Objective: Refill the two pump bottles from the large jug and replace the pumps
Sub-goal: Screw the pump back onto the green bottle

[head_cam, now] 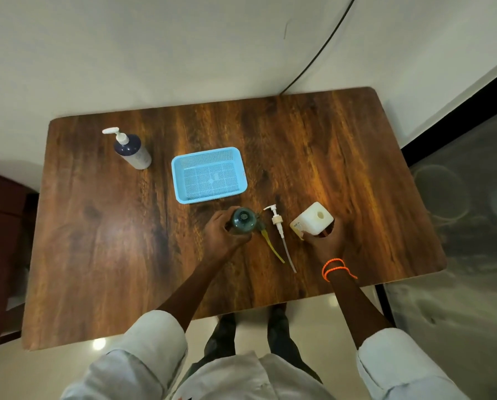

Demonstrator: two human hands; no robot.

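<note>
Left hand [222,230] wraps the green pump bottle [243,221], upright, neck open and pump off, likely steadying it to take the pour. Right hand [323,238] grips the white jug [313,218] from the near side, its mouth uncapped and facing up; can't tell if the jug is lifted or resting on the worktop [126,255]. Between the hands lie two loose pumps flat on the wood: a white pump [277,223] with its clear dip tube trailing toward the person, and a yellowish dip tube [273,249] whose head sits partly behind the green bottle, probably parked there within reach for refitting. Orange cord [335,268] on the right wrist. Just beyond the left hand sits a blue basket [180,180], nothing visible inside. Far beyond and outboard of the left hand stands the dark-shouldered pump bottle [134,153], pump on, untouched. Room: the jug-to-bottle path crosses the white pump, so lift over it. Open wood outboard of both hands; the near worktop edge is well behind the wrists, right edge well clear of the jug.
</note>
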